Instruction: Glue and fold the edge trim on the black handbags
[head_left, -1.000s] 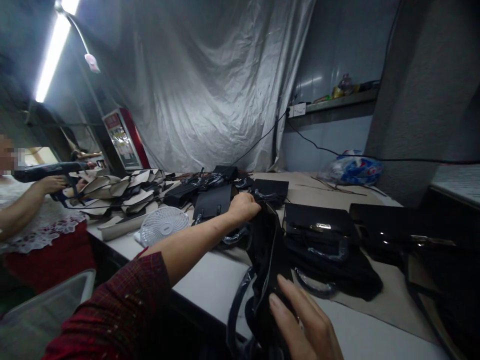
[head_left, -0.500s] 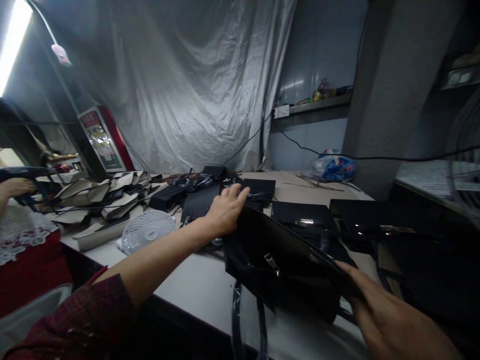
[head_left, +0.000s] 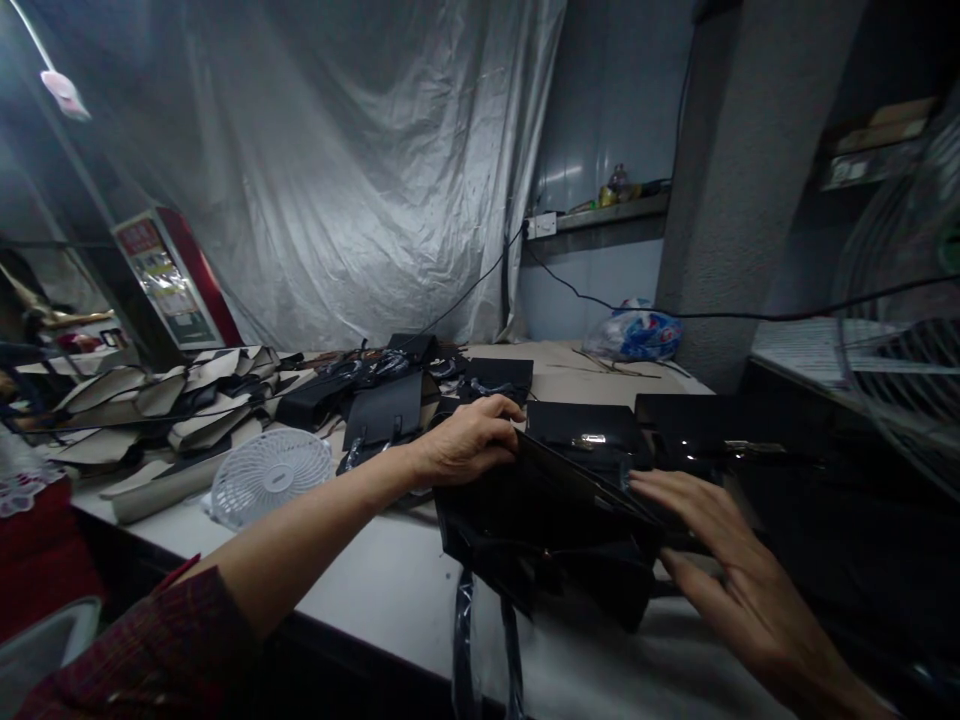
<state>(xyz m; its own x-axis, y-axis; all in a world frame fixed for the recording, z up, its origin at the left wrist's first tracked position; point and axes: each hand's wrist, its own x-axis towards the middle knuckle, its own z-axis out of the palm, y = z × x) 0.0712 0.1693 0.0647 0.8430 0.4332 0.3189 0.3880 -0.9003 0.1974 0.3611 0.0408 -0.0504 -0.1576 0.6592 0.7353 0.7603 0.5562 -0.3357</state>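
Currently, from my remote seat, I have the left hand (head_left: 472,440) curled over the upper left corner of a black handbag (head_left: 544,520), its thumb and fingers gripping the rim. The handbag sits tilted above the front edge of the worktop (head_left: 390,565); whether its base touches the surface I cannot tell. Two dark handles (head_left: 465,640), wrapped in clear film, hang from it toward that same edge. My right hand (head_left: 742,575) is at the handbag's right end, fingers straight and parted from the thumb; I can't make out whether the fingertips touch it.

Left of my forearm's reach, a white fan (head_left: 274,475) lies by the worktop's front edge, with a heap of beige and black pieces (head_left: 214,395) toward the far left corner. Beyond the handbag rests a black bag with a shiny clasp (head_left: 592,425), and near the back edge, a blue-and-white plastic bag (head_left: 645,333).
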